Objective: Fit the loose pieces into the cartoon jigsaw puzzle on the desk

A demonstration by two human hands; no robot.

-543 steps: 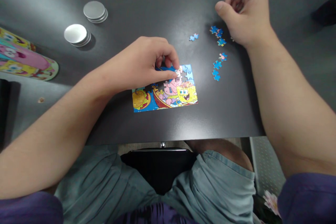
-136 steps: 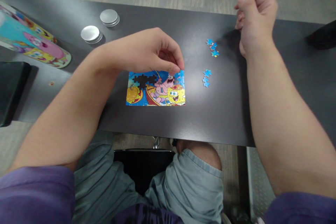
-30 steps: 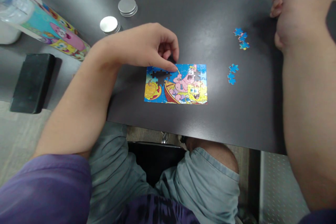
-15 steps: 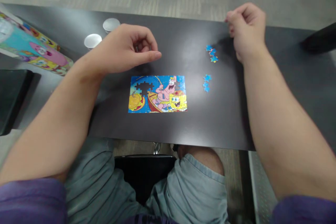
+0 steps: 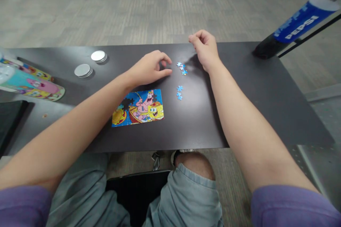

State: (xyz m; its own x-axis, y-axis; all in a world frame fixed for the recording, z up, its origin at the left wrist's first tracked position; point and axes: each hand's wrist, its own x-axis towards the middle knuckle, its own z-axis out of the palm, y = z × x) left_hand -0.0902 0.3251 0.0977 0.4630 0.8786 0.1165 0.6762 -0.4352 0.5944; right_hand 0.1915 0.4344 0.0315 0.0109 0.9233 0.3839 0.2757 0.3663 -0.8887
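A cartoon jigsaw puzzle (image 5: pixel 145 108) lies flat on the dark table, with a dark gap in its upper left part and a smaller one near the upper right. To its right are two small groups of loose blue puzzle pieces, an upper cluster (image 5: pixel 182 68) and a lower cluster (image 5: pixel 179 93). My left hand (image 5: pixel 153 67) hovers beyond the puzzle, thumb and fingers apart, just left of the upper cluster. Right of that cluster, near the far table edge, my right hand (image 5: pixel 204 48) is raised with thumb and forefinger pinched. Whatever its fingertips may hold is too small to make out.
Two short stacks of white discs, a far stack (image 5: pixel 98 56) and a near stack (image 5: pixel 83 71), sit at the left. Beside them lie a cartoon-printed tube (image 5: pixel 39 84) and a black object (image 5: pixel 12 120). A blue Pepsi cylinder (image 5: pixel 301 25) leans at the table's right end.
The view has tilted up and turned right. My left hand has moved right toward the loose pieces, its fingers spreading. My right hand stays pinched and is nearer the upper cluster.
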